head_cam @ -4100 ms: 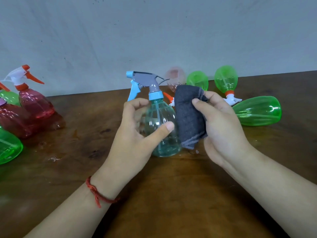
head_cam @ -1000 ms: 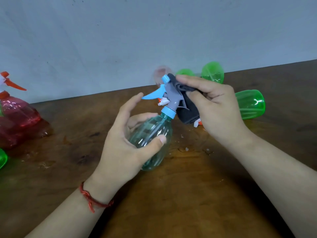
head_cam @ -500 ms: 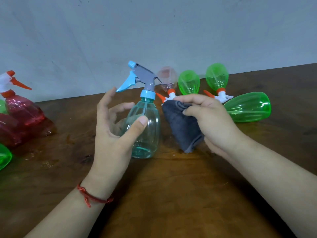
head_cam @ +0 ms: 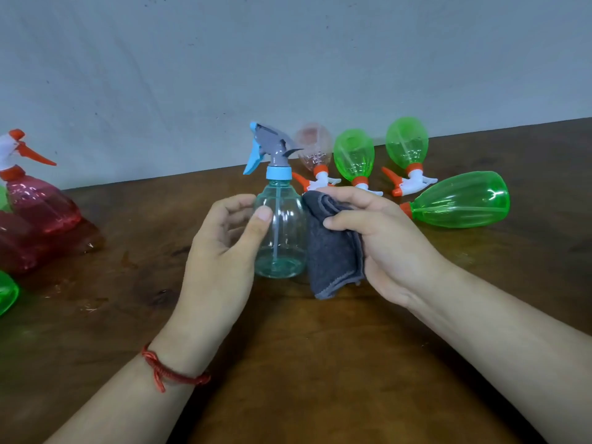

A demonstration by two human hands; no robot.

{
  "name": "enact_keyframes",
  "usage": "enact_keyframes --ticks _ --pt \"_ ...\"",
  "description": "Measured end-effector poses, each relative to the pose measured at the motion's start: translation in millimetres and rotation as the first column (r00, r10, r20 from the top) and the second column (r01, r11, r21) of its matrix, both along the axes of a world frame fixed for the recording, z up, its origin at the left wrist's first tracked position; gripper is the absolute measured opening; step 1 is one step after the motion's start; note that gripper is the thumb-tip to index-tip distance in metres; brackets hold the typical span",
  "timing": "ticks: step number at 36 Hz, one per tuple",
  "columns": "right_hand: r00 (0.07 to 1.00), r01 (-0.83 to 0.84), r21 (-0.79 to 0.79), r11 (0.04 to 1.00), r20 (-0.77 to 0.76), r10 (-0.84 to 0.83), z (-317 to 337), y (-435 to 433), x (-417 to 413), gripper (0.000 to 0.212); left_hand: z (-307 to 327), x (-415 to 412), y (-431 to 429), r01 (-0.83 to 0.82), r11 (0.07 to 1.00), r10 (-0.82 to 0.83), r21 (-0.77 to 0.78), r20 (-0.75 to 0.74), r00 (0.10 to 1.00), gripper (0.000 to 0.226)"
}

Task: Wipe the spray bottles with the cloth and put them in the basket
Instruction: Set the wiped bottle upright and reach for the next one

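Observation:
A clear teal spray bottle with a grey and blue trigger head stands upright on the wooden table. My left hand holds its left side, thumb across the front and fingers curled at its shoulder. My right hand grips a folded dark grey cloth that touches the bottle's right side. No basket is in view.
Behind the hands lie three green bottles and a pale pink one, with orange and white triggers. At the left edge stand red bottles and part of a green one. A grey wall runs along the table's far edge.
A second ago the bottle was tilted, with the cloth on its trigger head. It now stands upright, and the cloth has come down to its right side. My left thumb has closed onto it.

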State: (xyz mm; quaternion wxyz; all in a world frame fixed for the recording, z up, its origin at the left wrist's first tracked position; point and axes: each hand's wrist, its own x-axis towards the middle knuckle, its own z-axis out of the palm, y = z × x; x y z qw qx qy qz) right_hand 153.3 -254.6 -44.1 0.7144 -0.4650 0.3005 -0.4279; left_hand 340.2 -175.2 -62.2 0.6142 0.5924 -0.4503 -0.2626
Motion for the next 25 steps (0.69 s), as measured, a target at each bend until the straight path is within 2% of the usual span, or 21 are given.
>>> enact_keyframes --ticks 3,6,10,14,19,25 --pt "0.998 -0.058 -0.022 0.998 0.008 0.058 2.3 5.4 0.3 0.042 2.4 -7.9 4.1 0.074 0.997 -0.071 0.022 -0.095 0.993 0.054" --pt "0.995 -0.1 -0.076 0.992 0.005 0.1 6.6 13.1 1.4 0.041 4.0 -14.1 5.3 0.09 0.996 -0.089 0.0 -0.064 0.994 0.067" --pt "0.998 0.052 -0.136 0.989 0.029 -0.049 10.3 14.1 0.0 0.039 7.6 -10.0 7.3 0.089 0.995 -0.094 -0.047 -0.119 0.988 0.053" --pt "0.977 0.204 -0.276 0.939 0.0 -0.213 8.0 7.5 -1.8 0.04 9.1 -8.9 9.1 0.11 0.991 -0.12 -0.072 -0.157 0.98 0.047" --pt "0.979 0.147 -0.409 0.901 -0.072 -0.192 2.6 13.2 0.7 0.041 5.5 -13.5 9.4 0.141 0.989 -0.146 -0.049 -0.12 0.982 0.035" --pt "0.98 0.12 -0.417 0.901 -0.094 -0.174 0.0 15.9 1.7 0.038 7.1 -12.5 12.2 0.115 0.99 -0.119 -0.086 -0.032 0.992 0.036"
